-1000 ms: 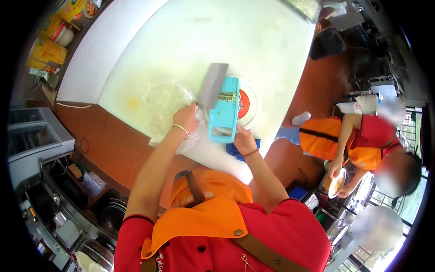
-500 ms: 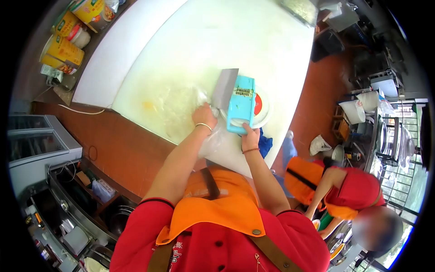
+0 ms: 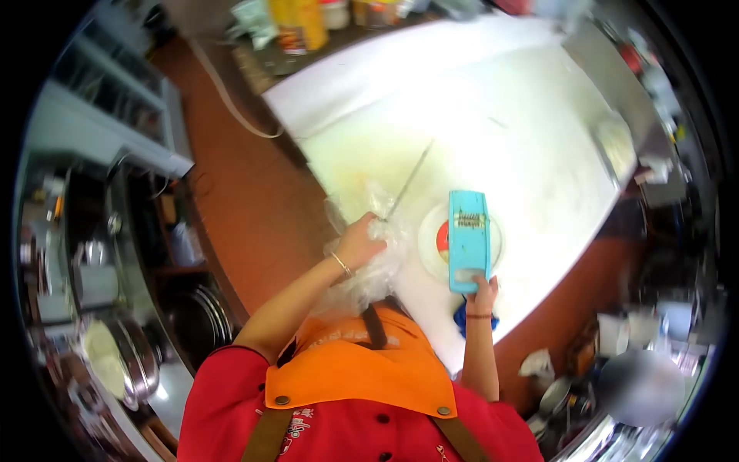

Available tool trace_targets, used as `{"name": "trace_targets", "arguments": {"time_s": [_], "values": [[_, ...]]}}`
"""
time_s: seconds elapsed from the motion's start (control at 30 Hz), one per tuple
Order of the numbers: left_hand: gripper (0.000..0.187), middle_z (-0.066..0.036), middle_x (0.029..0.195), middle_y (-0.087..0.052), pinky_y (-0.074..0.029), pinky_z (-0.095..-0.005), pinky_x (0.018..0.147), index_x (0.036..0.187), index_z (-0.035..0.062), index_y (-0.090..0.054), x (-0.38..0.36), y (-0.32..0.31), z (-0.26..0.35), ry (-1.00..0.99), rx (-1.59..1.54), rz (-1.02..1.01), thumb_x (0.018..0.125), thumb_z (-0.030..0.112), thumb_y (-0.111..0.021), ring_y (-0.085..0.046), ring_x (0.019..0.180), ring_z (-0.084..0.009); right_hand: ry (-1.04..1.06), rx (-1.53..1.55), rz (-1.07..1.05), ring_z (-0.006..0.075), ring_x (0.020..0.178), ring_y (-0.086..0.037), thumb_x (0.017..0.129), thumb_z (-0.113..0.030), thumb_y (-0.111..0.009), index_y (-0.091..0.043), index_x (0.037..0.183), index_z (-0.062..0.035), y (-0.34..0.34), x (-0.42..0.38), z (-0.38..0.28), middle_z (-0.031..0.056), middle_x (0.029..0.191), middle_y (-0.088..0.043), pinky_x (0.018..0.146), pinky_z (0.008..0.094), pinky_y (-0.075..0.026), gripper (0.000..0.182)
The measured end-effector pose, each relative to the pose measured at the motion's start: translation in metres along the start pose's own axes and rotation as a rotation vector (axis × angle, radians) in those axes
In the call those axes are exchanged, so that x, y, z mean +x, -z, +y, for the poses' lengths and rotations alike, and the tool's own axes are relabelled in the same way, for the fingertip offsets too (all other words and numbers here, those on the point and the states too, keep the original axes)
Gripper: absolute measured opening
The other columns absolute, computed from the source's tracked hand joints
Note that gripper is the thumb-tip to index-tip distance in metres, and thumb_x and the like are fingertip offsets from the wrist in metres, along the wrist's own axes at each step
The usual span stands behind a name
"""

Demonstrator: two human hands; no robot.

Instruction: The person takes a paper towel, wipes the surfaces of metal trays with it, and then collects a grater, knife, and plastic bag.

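Note:
My left hand (image 3: 362, 242) is closed around the handle end of a cleaver (image 3: 412, 175), whose blade shows edge-on and points up and to the right. Crumpled clear plastic bag (image 3: 385, 269) is bunched in and around the same hand. My right hand (image 3: 483, 294) grips the lower end of a turquoise grater (image 3: 469, 242), which has metal teeth and greenish bits on it. Under the grater is a round white plate or lid (image 3: 431, 258) with a red patch, partly hidden. A blue cloth (image 3: 462, 317) lies below it, by my right wrist.
The white table (image 3: 531, 169) spreads out ahead of me. At its far left edge a shelf holds yellow containers (image 3: 296, 27). A clear tray (image 3: 616, 146) of pale food sits at the far right. Steel pots (image 3: 127, 362) stand to my left.
My view has turned, and I stand differently at the table. The cleaver has tilted from blade-flat to edge-on. My left hand has drawn the plastic bag nearer my body, away from the grater.

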State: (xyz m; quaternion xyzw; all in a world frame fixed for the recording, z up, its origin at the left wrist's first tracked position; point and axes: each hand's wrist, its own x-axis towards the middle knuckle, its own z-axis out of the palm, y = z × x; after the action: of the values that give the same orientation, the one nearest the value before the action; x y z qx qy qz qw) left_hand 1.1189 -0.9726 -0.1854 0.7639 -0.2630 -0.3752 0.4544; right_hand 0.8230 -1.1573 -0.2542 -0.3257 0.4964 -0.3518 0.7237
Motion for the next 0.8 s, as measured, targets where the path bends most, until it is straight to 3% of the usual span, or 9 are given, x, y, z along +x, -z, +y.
{"name": "trace_targets", "arguments": {"time_s": [0.03, 0.13, 0.17, 0.33, 0.47, 0.57, 0.8], "values": [[0.049, -0.024, 0.106, -0.068, -0.052, -0.0413, 0.088, 0.119, 0.0038, -0.060, -0.011, 0.024, -0.003, -0.116, 0.204, 0.135, 0.074, 0.016, -0.074, -0.066, 0.102, -0.0353, -0.016, -0.053, -0.058, 0.0268, 0.097, -0.065, 0.074, 0.011, -0.049, -0.052, 0.127, 0.0022, -0.020, -0.004, 0.006, 0.0130, 0.110, -0.063, 0.084, 0.0378, -0.058, 0.054], [0.047, -0.023, 0.109, -0.067, -0.051, -0.0453, 0.089, 0.117, 0.0051, -0.061, -0.055, 0.096, 0.012, -0.005, 0.521, 0.275, 0.074, 0.020, -0.075, -0.064, 0.104, -0.0387, -0.092, -0.299, -0.273, 0.0247, 0.093, -0.066, 0.071, 0.012, -0.050, -0.055, 0.121, 0.0035, -0.090, -0.012, 0.033, 0.0124, 0.107, -0.064, 0.084, 0.0352, -0.056, 0.051], [0.047, -0.023, 0.108, -0.067, -0.050, -0.0465, 0.087, 0.117, 0.0058, -0.061, -0.070, 0.114, 0.001, -0.136, 0.638, 0.408, 0.076, 0.024, -0.074, -0.063, 0.103, -0.0396, -0.119, -0.369, -0.364, 0.0245, 0.093, -0.066, 0.071, 0.012, -0.051, -0.055, 0.119, 0.0036, -0.117, -0.016, 0.046, 0.0124, 0.107, -0.064, 0.082, 0.0346, -0.056, 0.049], [0.034, -0.022, 0.098, -0.066, -0.049, -0.0492, 0.082, 0.105, 0.0043, -0.061, -0.124, 0.188, -0.055, -0.038, 0.526, 0.658, 0.079, 0.024, -0.071, -0.063, 0.095, -0.0409, -0.233, -0.469, -0.594, 0.0216, 0.094, -0.064, 0.076, 0.012, -0.055, -0.057, 0.117, 0.0035, -0.274, -0.093, 0.117, 0.0113, 0.105, -0.065, 0.083, 0.0321, -0.052, 0.042], [0.028, -0.021, 0.094, -0.065, -0.049, -0.0503, 0.077, 0.097, 0.0030, -0.058, -0.154, 0.246, -0.087, 0.094, 0.466, 0.813, 0.079, 0.022, -0.069, -0.062, 0.089, -0.0408, -0.034, -0.518, -0.755, 0.0196, 0.097, -0.063, 0.078, 0.011, -0.056, -0.056, 0.121, 0.0025, -0.386, -0.137, 0.199, 0.0088, 0.109, -0.065, 0.087, 0.0319, -0.049, 0.044], [0.028, -0.020, 0.094, -0.065, -0.050, -0.0501, 0.075, 0.097, 0.0017, -0.057, -0.161, 0.282, -0.106, 0.199, 0.459, 0.926, 0.079, 0.021, -0.069, -0.063, 0.088, -0.0403, -0.034, -0.539, -0.813, 0.0204, 0.099, -0.062, 0.079, 0.010, -0.056, -0.056, 0.121, 0.0016, -0.466, -0.178, 0.228, 0.0086, 0.111, -0.064, 0.088, 0.0318, -0.048, 0.042], [0.032, -0.019, 0.095, -0.065, -0.053, -0.0463, 0.077, 0.097, 0.0012, -0.058, -0.149, 0.377, -0.145, 0.386, 0.600, 0.928, 0.076, 0.021, -0.072, -0.064, 0.088, -0.0377, -0.022, -0.570, -0.920, 0.0205, 0.101, -0.062, 0.079, 0.006, -0.064, -0.057, 0.117, 0.0004, -0.577, -0.216, 0.303, 0.0094, 0.111, -0.064, 0.088, 0.0334, -0.050, 0.039]]}}
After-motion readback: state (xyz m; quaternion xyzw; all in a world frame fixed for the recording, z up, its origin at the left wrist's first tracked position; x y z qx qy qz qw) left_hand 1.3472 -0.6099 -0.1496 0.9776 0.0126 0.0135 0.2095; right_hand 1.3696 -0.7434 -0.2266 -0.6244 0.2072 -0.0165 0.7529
